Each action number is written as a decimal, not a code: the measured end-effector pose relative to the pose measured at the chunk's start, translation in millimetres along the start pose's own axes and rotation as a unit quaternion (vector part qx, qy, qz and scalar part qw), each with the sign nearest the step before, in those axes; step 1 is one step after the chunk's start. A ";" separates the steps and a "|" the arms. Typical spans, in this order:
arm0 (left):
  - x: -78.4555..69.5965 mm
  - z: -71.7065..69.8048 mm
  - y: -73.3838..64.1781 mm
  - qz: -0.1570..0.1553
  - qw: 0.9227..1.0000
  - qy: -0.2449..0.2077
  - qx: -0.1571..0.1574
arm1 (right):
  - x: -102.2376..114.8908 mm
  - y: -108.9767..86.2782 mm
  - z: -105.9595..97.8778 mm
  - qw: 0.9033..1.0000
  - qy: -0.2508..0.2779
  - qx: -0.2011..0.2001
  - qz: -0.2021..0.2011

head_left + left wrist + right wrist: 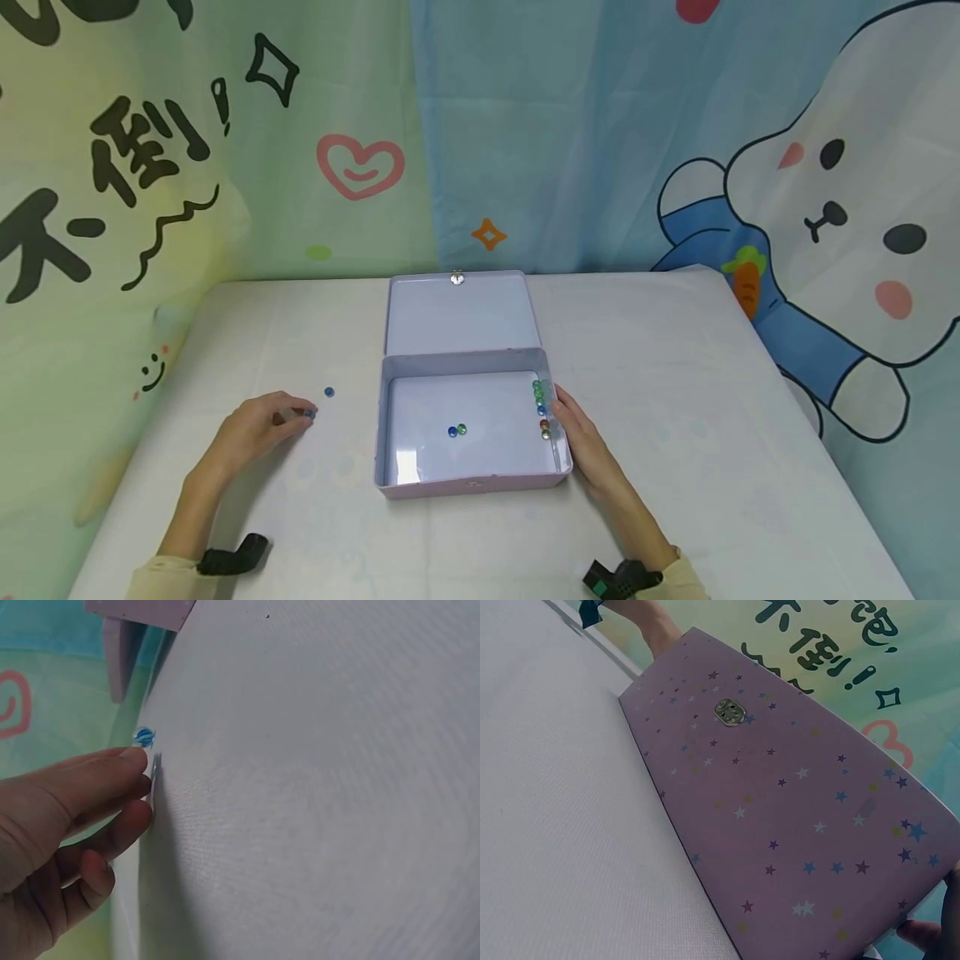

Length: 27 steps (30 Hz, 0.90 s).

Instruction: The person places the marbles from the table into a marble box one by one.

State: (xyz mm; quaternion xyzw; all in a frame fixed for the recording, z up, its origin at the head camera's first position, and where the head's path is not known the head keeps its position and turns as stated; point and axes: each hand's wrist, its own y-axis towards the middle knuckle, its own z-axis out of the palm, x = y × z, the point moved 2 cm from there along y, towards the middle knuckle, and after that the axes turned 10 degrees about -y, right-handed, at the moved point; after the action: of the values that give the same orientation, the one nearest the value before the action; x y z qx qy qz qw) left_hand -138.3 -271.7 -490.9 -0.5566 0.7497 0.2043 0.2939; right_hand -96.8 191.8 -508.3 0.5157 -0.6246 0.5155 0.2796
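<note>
On the left, my left hand (258,427) pinches a blue glass marble (310,413) between thumb and index finger, low over the tabletop. A second blue marble (329,392) lies on the cloth just past the fingertips. In the left wrist view, a blue-striped marble (144,736) shows beside the fingertips. My right hand (588,437) holds the right wall of a pale purple box (431,485). Inside the box, a blue marble (452,432) and a green marble (462,429) sit together mid-floor. Several green, blue and amber marbles (537,390) line up along its right side.
The box's hinged lid (461,312) lies back behind it, its metal clasp (457,277) at the far edge. A white cloth (712,400) covers the table. A printed curtain (510,108) hangs behind and at the sides. Stars decorate the box's front (780,810).
</note>
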 end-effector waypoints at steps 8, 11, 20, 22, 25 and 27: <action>-0.6 -0.3 -0.7 -0.008 1.000 -0.003 0.001 | 0.0 0.3 0.9 1.000 0.003 0.006 0.001; -1.3 -0.7 -0.9 -0.004 1.000 -0.007 -0.003 | -0.5 0.9 1.0 1.000 0.010 0.006 0.000; -16.5 -11.3 8.5 0.029 0.999 -0.024 -0.009 | 0.2 1.7 0.8 1.000 0.003 0.005 0.004; -23.7 -17.8 16.4 0.046 0.999 -0.025 -0.004 | 0.2 1.4 0.4 1.000 0.003 0.006 0.005; -38.4 -29.3 31.4 0.074 0.997 -0.029 0.000 | -0.7 1.6 -0.1 1.000 0.005 0.006 0.002; -50.5 -34.4 42.3 0.100 0.994 -0.035 0.004 | -1.4 1.3 -0.4 1.000 0.005 0.008 -0.002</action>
State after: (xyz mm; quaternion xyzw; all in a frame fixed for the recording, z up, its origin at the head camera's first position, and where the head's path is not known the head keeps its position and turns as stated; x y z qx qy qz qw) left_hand -175.5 -244.9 -432.4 -0.4704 0.7916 0.2486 0.3004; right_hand -97.7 192.7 -509.9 0.5161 -0.6184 0.5224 0.2798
